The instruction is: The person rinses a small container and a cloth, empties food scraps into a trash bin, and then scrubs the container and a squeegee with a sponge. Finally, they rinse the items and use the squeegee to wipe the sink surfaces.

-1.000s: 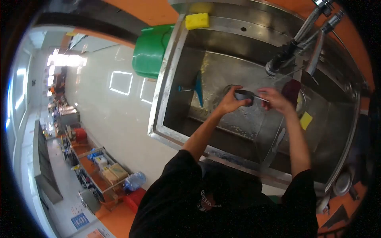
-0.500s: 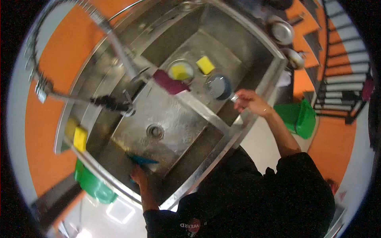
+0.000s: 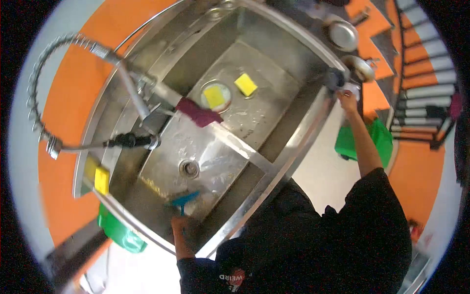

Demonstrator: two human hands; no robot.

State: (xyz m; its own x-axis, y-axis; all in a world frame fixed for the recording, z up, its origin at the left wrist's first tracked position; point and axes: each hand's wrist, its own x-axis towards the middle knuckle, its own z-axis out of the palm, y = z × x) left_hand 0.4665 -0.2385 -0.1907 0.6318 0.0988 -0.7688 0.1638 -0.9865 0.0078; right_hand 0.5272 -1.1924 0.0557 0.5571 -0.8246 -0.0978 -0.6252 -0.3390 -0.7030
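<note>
My left hand (image 3: 179, 225) is closed around the handle of a blue squeegee (image 3: 185, 199), whose blade is in the near sink basin (image 3: 215, 169). At the far right, my right hand (image 3: 347, 100) grips a small saucepan (image 3: 335, 78) by its handle, over the sink's right rim. The pan looks dark and is seen from the side, so its inside is hidden. In the other basin lie a yellow sponge (image 3: 246, 85) and a round lid-like disc (image 3: 225, 97) with a second yellow sponge (image 3: 213, 97) on it.
A maroon cloth (image 3: 198, 112) hangs over the divider. The spring-hose faucet (image 3: 129, 88) arches over the left side. Another yellow sponge (image 3: 102, 180) sits on the left rim. Metal pans (image 3: 343, 35) stand beyond the right rim; a green bin (image 3: 367, 139) is below.
My right hand has carried the saucepan from inside the far basin to the right, over the sink rim. My left hand has shifted the squeegee slightly, and its blade now tilts up to the right.
</note>
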